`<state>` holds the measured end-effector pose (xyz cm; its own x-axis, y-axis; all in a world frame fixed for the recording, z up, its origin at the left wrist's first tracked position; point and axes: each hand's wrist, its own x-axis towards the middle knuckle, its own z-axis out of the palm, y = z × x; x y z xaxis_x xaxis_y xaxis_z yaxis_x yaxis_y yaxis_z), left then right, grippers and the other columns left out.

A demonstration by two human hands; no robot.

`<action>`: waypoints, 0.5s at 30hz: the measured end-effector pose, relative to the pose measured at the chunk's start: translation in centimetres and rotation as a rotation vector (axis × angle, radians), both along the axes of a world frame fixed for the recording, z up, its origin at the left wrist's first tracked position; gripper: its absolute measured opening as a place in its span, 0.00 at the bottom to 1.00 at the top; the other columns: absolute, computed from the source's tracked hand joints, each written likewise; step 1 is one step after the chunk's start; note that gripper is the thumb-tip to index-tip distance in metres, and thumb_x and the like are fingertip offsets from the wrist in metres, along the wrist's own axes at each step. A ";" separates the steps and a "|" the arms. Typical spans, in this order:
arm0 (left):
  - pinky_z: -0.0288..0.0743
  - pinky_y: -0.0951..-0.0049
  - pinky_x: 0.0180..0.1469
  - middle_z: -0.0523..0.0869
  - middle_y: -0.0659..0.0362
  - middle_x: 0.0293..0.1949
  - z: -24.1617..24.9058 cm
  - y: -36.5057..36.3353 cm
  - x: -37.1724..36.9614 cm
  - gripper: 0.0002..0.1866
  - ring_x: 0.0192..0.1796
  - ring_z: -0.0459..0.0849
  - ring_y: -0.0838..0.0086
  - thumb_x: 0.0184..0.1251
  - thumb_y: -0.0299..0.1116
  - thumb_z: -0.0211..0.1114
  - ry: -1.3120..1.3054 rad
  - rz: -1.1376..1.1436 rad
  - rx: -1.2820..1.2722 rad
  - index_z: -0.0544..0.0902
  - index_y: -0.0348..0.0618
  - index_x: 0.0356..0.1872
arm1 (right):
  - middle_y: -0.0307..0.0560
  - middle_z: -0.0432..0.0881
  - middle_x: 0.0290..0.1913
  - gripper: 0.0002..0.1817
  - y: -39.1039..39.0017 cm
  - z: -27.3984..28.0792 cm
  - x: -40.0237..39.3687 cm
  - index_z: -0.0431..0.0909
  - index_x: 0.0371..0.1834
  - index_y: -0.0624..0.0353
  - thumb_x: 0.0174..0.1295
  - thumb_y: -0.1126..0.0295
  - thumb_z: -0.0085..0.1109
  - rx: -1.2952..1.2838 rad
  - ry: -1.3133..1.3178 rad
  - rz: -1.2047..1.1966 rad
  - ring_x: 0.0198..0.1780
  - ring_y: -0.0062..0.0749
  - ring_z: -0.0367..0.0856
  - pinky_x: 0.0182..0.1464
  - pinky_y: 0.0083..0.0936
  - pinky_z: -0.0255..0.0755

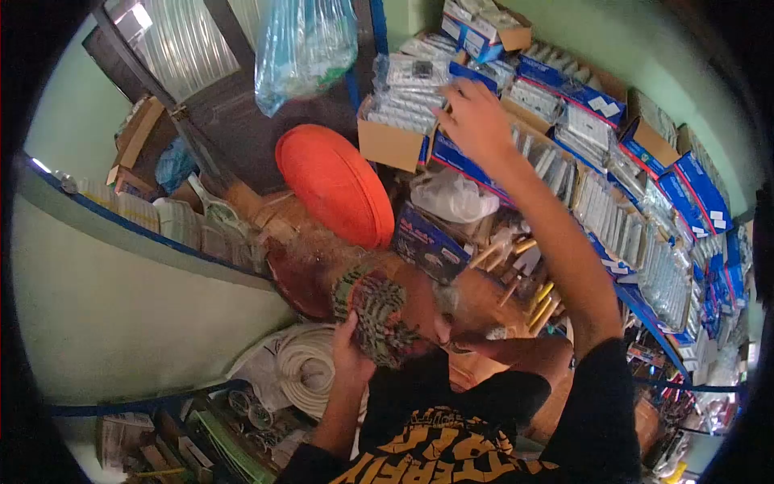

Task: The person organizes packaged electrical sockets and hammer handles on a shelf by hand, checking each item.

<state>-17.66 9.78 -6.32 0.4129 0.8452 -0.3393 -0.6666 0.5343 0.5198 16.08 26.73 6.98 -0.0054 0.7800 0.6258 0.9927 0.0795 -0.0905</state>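
My left hand (351,355) is closed on a bunched cloth (377,316) with a dark green, pale and reddish pattern, held low in front of my body. Its far side hides the fingertips. My right arm stretches up and forward, and my right hand (476,117) hovers over cardboard boxes of wrapped goods, fingers bent and spread apart with nothing visible between them. Closest to those fingertips are a clear-wrapped packet (413,71) and an open carton (390,145) filled with rows of plastic-wrapped pieces.
Blue boxes (695,194) of wrapped parts crowd the right-hand shelf. A round orange-red object (334,185) stands ahead, below a hanging blue plastic bag (306,52). A white coil of hose (306,371) lies at lower left. Wooden-handled tools (542,306) fill the space under the shelf.
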 end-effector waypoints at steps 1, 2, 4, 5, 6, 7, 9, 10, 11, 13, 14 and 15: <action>0.75 0.56 0.58 0.80 0.50 0.57 0.1 -0.3 -0.1 0.22 0.57 0.81 0.60 0.74 0.39 0.56 0.007 0.020 -0.019 0.72 0.34 0.61 | 0.55 0.76 0.61 0.23 3.7 -0.4 1.0 0.76 0.59 0.57 0.66 0.55 0.59 0.017 -0.119 -0.020 0.63 0.50 0.73 0.61 0.42 0.71; 0.75 0.56 0.59 0.80 0.49 0.57 0.2 -0.4 -0.2 0.23 0.58 0.80 0.60 0.74 0.39 0.57 0.014 0.042 -0.033 0.72 0.33 0.61 | 0.55 0.76 0.61 0.23 6.2 -1.0 1.6 0.76 0.59 0.57 0.66 0.55 0.59 0.044 -0.121 -0.015 0.63 0.50 0.73 0.61 0.42 0.71; 0.76 0.56 0.58 0.80 0.49 0.56 2.3 -1.0 0.0 0.23 0.57 0.81 0.59 0.73 0.38 0.58 0.038 0.064 0.004 0.72 0.32 0.61 | 0.53 0.66 0.71 0.31 9.8 -1.2 2.3 0.69 0.67 0.51 0.64 0.48 0.58 -0.076 -0.254 -0.108 0.70 0.51 0.67 0.64 0.50 0.67; 0.77 0.56 0.58 0.81 0.48 0.56 2.8 -1.4 -0.3 0.23 0.56 0.82 0.59 0.73 0.38 0.58 0.065 0.081 0.006 0.72 0.31 0.60 | 0.53 0.66 0.71 0.31 10.9 -1.3 2.4 0.69 0.67 0.51 0.64 0.48 0.58 -0.054 -0.253 -0.097 0.70 0.51 0.67 0.64 0.50 0.67; 0.77 0.56 0.58 0.81 0.48 0.56 2.2 -1.6 -0.9 0.23 0.56 0.82 0.59 0.73 0.38 0.58 0.063 0.093 0.025 0.72 0.31 0.60 | 0.54 0.62 0.73 0.33 11.5 -1.1 2.3 0.67 0.69 0.50 0.64 0.46 0.57 -0.228 -0.278 -0.123 0.71 0.53 0.65 0.65 0.49 0.66; 0.79 0.56 0.55 0.81 0.48 0.54 1.3 -2.0 -1.3 0.22 0.54 0.83 0.59 0.73 0.38 0.58 0.082 0.086 0.003 0.72 0.30 0.59 | 0.56 0.58 0.75 0.35 11.9 -1.3 2.4 0.64 0.71 0.48 0.64 0.44 0.56 -0.407 -0.304 -0.152 0.73 0.55 0.63 0.67 0.49 0.66; 0.80 0.56 0.53 0.82 0.48 0.53 0.2 -2.4 -1.9 0.22 0.52 0.84 0.58 0.73 0.37 0.58 0.101 0.081 -0.024 0.72 0.29 0.58 | 0.57 0.69 0.69 0.33 12.9 -2.3 3.1 0.65 0.70 0.49 0.64 0.50 0.58 -0.354 -0.245 -0.133 0.68 0.53 0.69 0.62 0.50 0.70; 0.82 0.56 0.51 0.82 0.47 0.52 0.0 -2.7 -2.0 0.22 0.51 0.85 0.59 0.73 0.37 0.58 0.145 0.108 -0.057 0.72 0.28 0.58 | 0.57 0.75 0.62 0.29 13.6 -2.3 3.7 0.68 0.67 0.49 0.64 0.54 0.58 -0.326 -0.314 -0.122 0.63 0.53 0.74 0.59 0.48 0.72; 0.83 0.55 0.49 0.82 0.47 0.52 -0.2 -2.8 -2.1 0.22 0.49 0.86 0.59 0.73 0.37 0.58 0.189 0.135 -0.092 0.72 0.28 0.57 | 0.57 0.80 0.56 0.26 14.3 -2.6 4.2 0.72 0.65 0.48 0.63 0.57 0.58 -0.299 -0.382 -0.112 0.57 0.53 0.79 0.57 0.46 0.74; 0.82 0.56 0.50 0.82 0.47 0.52 -0.1 -2.8 -2.1 0.22 0.49 0.86 0.59 0.73 0.37 0.58 0.175 0.154 -0.071 0.72 0.28 0.57 | 0.53 0.86 0.41 0.17 14.5 -2.0 4.5 0.79 0.54 0.51 0.62 0.64 0.57 -0.177 -0.334 -0.092 0.44 0.50 0.85 0.51 0.43 0.76; 0.82 0.56 0.50 0.82 0.47 0.52 -0.1 -2.7 -2.3 0.22 0.49 0.86 0.59 0.73 0.37 0.58 0.163 0.169 -0.046 0.72 0.27 0.57 | 0.52 0.86 0.39 0.14 14.4 -1.6 4.9 0.80 0.51 0.52 0.62 0.65 0.56 -0.205 -0.366 -0.071 0.44 0.48 0.85 0.49 0.43 0.76; 0.82 0.56 0.50 0.82 0.47 0.52 -0.2 -2.7 -2.5 0.22 0.49 0.86 0.59 0.73 0.37 0.58 0.163 0.177 -0.054 0.72 0.27 0.57 | 0.51 0.86 0.37 0.12 14.2 -1.4 5.2 0.82 0.47 0.52 0.63 0.65 0.56 -0.235 -0.399 -0.050 0.43 0.47 0.86 0.48 0.42 0.77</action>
<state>-20.15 7.11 -6.47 0.1963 0.8784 -0.4357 -0.6619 0.4466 0.6020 21.29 40.91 5.56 -0.1686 0.9059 0.3884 0.9558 0.0539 0.2892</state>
